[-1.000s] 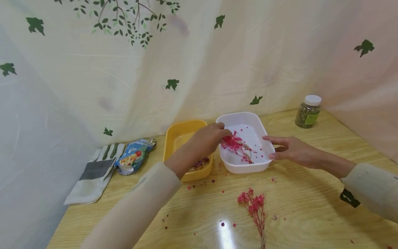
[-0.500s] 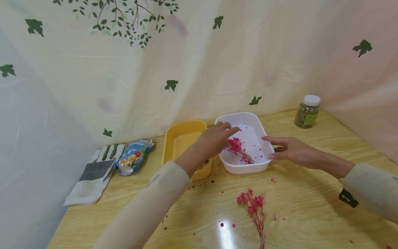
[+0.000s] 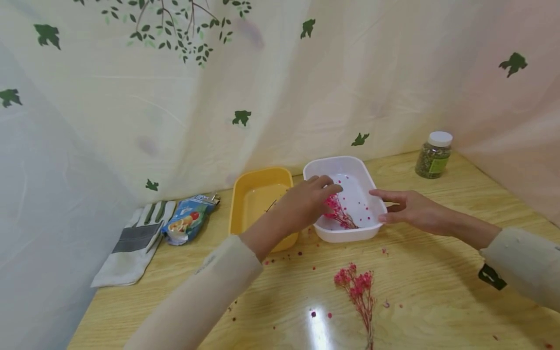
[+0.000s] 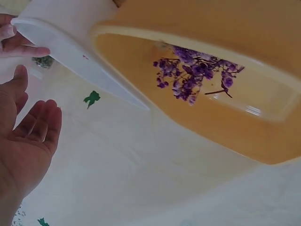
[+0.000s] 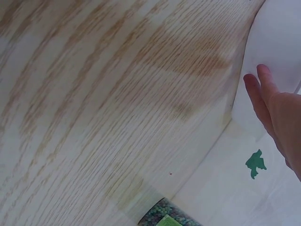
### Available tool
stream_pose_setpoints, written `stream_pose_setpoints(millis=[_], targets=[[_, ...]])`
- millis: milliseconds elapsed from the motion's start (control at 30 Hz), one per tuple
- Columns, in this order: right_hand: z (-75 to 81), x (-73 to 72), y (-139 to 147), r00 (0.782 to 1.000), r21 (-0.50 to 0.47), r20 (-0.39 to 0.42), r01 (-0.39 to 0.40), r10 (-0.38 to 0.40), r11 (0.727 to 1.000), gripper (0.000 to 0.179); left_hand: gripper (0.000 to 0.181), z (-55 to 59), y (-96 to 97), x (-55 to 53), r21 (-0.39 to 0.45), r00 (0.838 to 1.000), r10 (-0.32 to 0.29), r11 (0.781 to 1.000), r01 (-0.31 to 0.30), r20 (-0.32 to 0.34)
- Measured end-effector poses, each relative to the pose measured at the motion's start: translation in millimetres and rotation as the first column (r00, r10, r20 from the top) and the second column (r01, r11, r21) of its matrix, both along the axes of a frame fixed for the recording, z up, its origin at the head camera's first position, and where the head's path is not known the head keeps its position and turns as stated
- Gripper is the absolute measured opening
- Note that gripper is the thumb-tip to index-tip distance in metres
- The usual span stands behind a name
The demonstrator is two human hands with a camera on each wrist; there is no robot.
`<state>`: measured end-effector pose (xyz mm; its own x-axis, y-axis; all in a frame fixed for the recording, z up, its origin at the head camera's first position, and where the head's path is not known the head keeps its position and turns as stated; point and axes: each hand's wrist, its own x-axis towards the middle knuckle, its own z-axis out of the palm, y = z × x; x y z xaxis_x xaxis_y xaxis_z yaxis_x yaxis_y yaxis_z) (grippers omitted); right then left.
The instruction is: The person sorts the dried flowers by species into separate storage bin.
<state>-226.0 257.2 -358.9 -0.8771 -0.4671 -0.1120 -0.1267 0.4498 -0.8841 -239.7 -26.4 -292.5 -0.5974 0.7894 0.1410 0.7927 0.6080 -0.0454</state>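
Observation:
My left hand [image 3: 311, 200] hovers over the left side of a white plastic tub [image 3: 347, 236]. In the left wrist view its fingers are loosely bent, with nothing between them and the thumb. Below it, a sprig of pink dried flowers [image 3: 342, 217] lies in the tub, its upper part partly hidden by the hand. My right hand [image 3: 411, 212] grips the tub's right rim. In the right wrist view two of its fingers touch the outer wall. Left of the tub stands a yellow tub [image 3: 238, 204], with purple dried flowers [image 4: 195, 73] inside.
Another pink sprig [image 3: 359, 291] lies on the wooden table [image 3: 437, 301] in front, among scattered petals. A jar with a white lid [image 3: 433, 158] stands at the back right. At left are a blue snack pouch [image 3: 188, 221] and work gloves [image 3: 133, 243]. A printed curtain [image 3: 280, 87] hangs behind.
The left hand's fingers have come off the pink flowers and spread, and the hand has shifted slightly right. The right hand keeps its place on the tub's rim.

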Motion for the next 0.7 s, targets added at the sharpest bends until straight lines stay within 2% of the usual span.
stream_pose_setpoints(millis=[133, 200, 267, 367, 467, 533, 600, 700], targets=[[-1.4, -0.5, 0, 1.0, -0.008, 0.003, 0.001, -0.001, 1.0, 0.071, 0.044, 1.1, 8.8, 16.6, 0.034, 0.99, -0.14, 0.99, 0.14, -0.009], [-1.5, -0.3, 1, 1.0, -0.012, -0.003, -0.007, 0.007, 1.0, 0.071, 0.045, 1.8, 14.3, 27.4, 0.018, 0.977, -0.212, 0.977, 0.211, 0.018], [-1.5, -0.1, 1, 1.0, -0.013, -0.01, -0.012, 0.012, 1.0, 0.071, 0.048, 1.4, 19.7, 39.3, -0.026, 0.963, -0.261, 0.964, 0.263, 0.074], [-1.3, 0.1, 1, 1.0, -0.004, -0.013, -0.008, 0.008, 1.0, 0.072, 0.053, -3.2, 25.2, 56.4, -0.108, 0.94, -0.273, 0.948, 0.299, 0.207], [-1.6, -0.6, 1, 1.0, 0.005, -0.014, 0.005, -0.004, 1.0, 0.072, 0.063, -16.5, 27.9, 69.2, -0.19, 0.924, -0.232, 0.936, 0.297, 0.304], [-1.1, -0.6, 1, 1.0, 0.013, -0.021, 0.006, -0.006, 1.0, 0.071, 0.067, -28.0, 27.5, 74.6, -0.228, 0.916, -0.209, 0.927, 0.297, 0.342], [-0.6, -0.4, 1, 1.0, 0.022, -0.028, 0.006, -0.006, 1.0, 0.07, 0.069, -39.5, 26.3, 78.4, -0.251, 0.915, -0.2, 0.921, 0.298, 0.351], [-0.4, 0.1, 1, 1.0, 0.037, -0.027, 0.013, -0.012, 0.999, 0.071, 0.058, -51.0, 23.2, 81.1, -0.25, 0.913, -0.21, 0.918, 0.307, 0.35]])
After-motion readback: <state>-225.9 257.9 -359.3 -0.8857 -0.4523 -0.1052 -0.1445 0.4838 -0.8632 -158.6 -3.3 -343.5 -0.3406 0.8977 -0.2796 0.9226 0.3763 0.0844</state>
